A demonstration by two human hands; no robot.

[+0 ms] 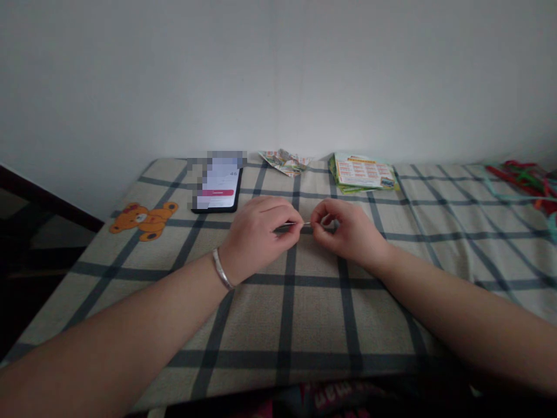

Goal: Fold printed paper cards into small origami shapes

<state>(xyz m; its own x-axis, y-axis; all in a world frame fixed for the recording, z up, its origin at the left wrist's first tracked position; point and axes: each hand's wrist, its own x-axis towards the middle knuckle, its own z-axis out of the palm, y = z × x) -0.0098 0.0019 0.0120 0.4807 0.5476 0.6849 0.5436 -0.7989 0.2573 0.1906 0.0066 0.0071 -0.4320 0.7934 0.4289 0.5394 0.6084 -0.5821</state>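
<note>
My left hand [261,232] and my right hand [348,232] meet over the middle of a checked cloth [287,313]. Both are closed in a pinch on the two ends of a thin, pale, stick-like thing [303,223] that spans the small gap between the fingertips. What that thin thing is I cannot make out. A silver bracelet [222,269] circles my left wrist. Both forearms rest on the cloth.
A phone [219,187] with a lit screen lies beyond my left hand. A folded printed paper [285,161] and a stack of printed leaflets [363,172] sit by the wall. Red and green strips [528,179] lie at far right. A bear print [143,219] marks the cloth's left.
</note>
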